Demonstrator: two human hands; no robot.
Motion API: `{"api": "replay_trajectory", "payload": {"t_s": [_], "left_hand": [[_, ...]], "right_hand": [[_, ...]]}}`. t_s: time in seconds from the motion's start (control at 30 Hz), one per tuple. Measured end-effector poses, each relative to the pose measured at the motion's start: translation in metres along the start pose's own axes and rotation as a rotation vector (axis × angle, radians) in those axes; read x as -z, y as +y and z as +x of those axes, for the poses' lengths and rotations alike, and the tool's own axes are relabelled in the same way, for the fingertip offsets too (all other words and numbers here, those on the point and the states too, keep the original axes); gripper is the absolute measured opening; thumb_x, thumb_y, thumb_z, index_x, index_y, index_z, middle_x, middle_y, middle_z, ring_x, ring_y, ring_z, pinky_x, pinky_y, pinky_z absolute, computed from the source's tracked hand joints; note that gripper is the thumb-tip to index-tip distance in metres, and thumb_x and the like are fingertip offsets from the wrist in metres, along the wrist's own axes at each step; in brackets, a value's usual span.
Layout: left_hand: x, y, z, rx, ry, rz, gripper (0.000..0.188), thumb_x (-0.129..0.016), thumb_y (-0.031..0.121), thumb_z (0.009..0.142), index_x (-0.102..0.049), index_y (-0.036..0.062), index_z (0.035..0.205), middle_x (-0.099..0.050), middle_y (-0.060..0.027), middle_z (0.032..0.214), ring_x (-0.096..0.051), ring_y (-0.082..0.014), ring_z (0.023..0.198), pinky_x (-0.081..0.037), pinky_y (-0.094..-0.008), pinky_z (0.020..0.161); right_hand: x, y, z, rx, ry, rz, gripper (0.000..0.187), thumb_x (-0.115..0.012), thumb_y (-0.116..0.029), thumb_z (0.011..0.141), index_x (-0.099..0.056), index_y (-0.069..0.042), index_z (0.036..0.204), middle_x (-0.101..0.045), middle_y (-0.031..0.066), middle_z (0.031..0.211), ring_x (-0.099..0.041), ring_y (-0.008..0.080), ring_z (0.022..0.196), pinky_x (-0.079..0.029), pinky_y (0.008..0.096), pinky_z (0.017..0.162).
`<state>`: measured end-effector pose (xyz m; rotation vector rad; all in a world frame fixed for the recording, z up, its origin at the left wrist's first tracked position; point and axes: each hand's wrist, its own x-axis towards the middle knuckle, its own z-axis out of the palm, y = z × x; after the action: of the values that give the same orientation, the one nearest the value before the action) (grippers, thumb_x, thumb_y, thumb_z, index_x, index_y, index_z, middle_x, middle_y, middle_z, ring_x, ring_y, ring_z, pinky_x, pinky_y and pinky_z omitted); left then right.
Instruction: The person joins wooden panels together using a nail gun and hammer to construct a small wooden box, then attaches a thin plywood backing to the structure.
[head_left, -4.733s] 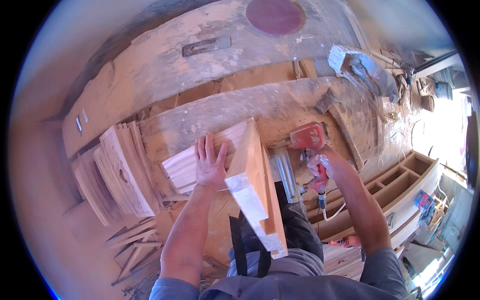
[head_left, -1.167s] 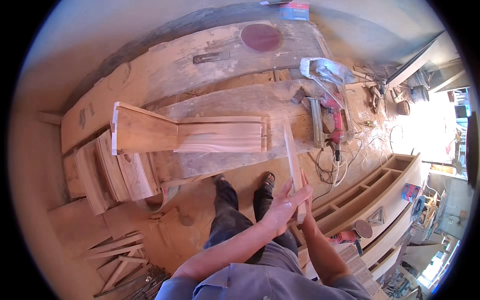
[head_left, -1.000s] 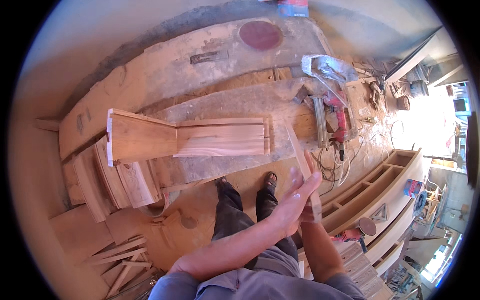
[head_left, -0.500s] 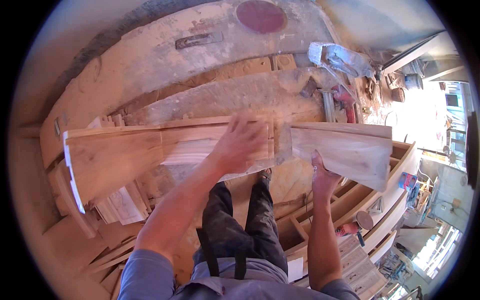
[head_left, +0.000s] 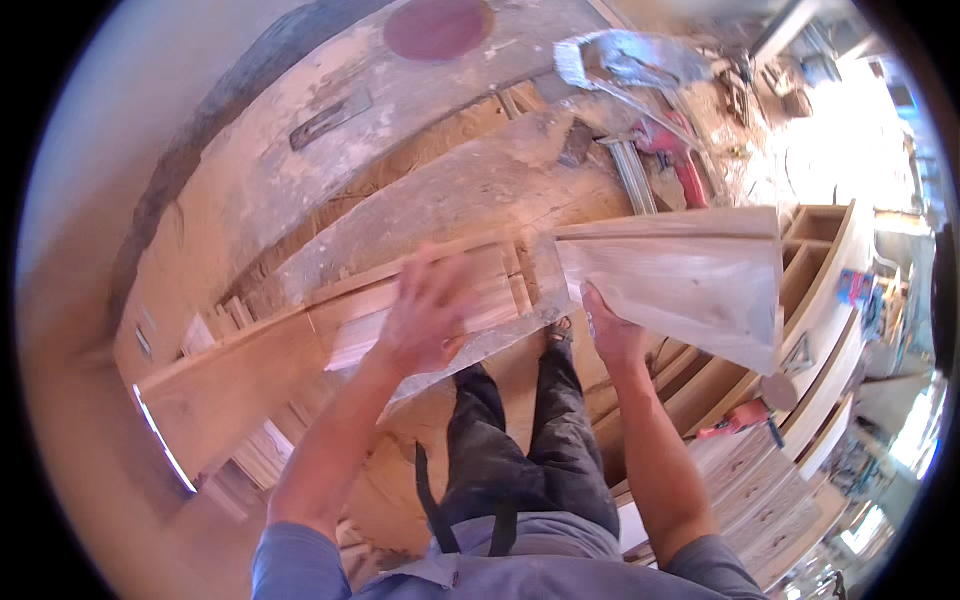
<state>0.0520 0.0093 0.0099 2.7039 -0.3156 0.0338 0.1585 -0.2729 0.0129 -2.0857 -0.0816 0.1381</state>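
My right hand (head_left: 615, 330) grips a pale wooden board (head_left: 685, 280) at its near left edge, thumb on the face and the other fingers hidden behind. The board is tilted, with a narrow strip along its far edge. My left hand (head_left: 425, 315) is over a row of pale wooden pieces (head_left: 490, 290) at the workbench's near edge. Its fingers are stretched out but blurred, and whether it touches the wood I cannot tell. Left of it extends a long, smooth wooden board (head_left: 230, 380) with a bright end.
A dusty workbench (head_left: 420, 205) spans the far side, with a red sanding disc (head_left: 438, 28), a flat tool (head_left: 330, 120) and a red power tool (head_left: 680, 160). At right stand wooden drawer frames (head_left: 825, 240) and a red sander (head_left: 740, 418). More boards (head_left: 265, 455) lie at lower left.
The view has turned, so the bench appears slanted. My left hand has shifted left along the wooden pieces. My right hand still holds the board, now more raised at its right end.
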Motion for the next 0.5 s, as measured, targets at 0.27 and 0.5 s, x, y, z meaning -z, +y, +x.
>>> {"api": "replay_trajectory", "payload": {"t_s": [0.27,0.5], "left_hand": [[-0.001,-0.001,-0.008,0.255,0.132,0.099,0.096,-0.092,0.040,0.054,-0.053,0.0110,0.136,-0.036,-0.0274,0.155,-0.037,-0.0520,0.136,-0.029,-0.0644,0.114],[-0.003,0.008,-0.012,0.312,0.157,0.102,0.098,-0.092,0.041,0.052,-0.052,0.0074,0.135,-0.035,-0.0270,0.156,-0.035,-0.0521,0.138,-0.027,-0.0648,0.116]], "right_hand": [[0.007,-0.016,0.000,-0.127,-0.149,0.130,0.025,-0.078,-0.010,0.087,-0.072,0.003,0.108,-0.073,0.0091,0.101,-0.067,0.0194,0.092,-0.053,0.0339,0.085],[-0.020,-0.033,0.003,0.049,-0.137,0.092,0.026,-0.080,-0.010,0.088,-0.072,0.002,0.110,-0.072,0.0076,0.104,-0.066,0.0195,0.092,-0.054,0.0349,0.085]]}}
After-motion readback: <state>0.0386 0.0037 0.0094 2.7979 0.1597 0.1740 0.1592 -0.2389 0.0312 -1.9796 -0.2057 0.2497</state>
